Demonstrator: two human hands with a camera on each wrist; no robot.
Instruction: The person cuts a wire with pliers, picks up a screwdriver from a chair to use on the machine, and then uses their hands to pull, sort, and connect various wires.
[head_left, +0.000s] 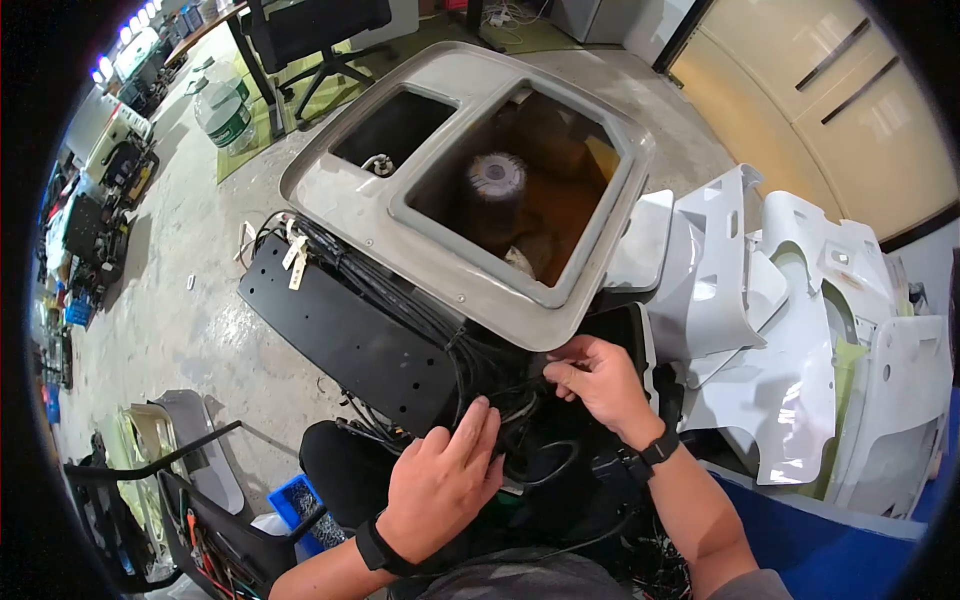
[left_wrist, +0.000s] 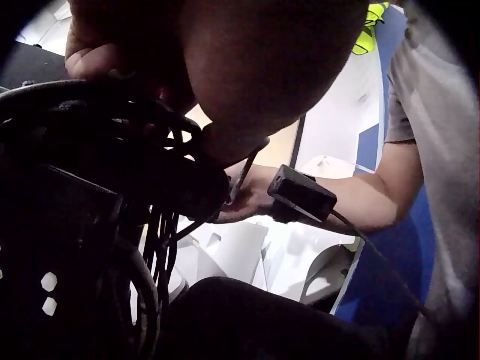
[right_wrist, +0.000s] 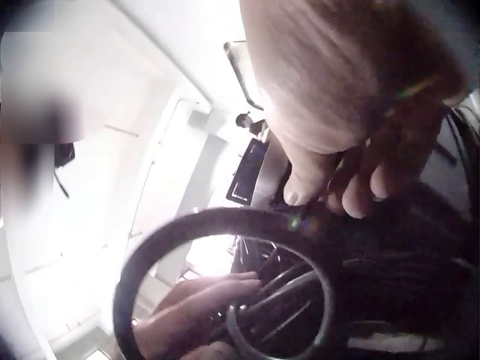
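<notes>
Black mounting plate [head_left: 345, 335] at 9 o'clock, on concrete floor [head_left: 190, 330]. Cable bundle [head_left: 400, 290] runs across plate toward centre, under grey housing [head_left: 370, 215]. Left hand [head_left: 445, 485] at 6 o'clock, fingers straight, pressing on cables, grip apart. Right hand [head_left: 600, 385] at 4 o'clock, fingertips pinching black cable [head_left: 548, 372]. White panels [head_left: 790, 330] at 3 o'clock.

We saw the grey housing [head_left: 400, 215] at twelve o'clock, the cable bundle [head_left: 420, 310] running beneath its near edge over the black plate [head_left: 340, 335], and white panels [head_left: 790, 320] stacked at three o'clock.
</notes>
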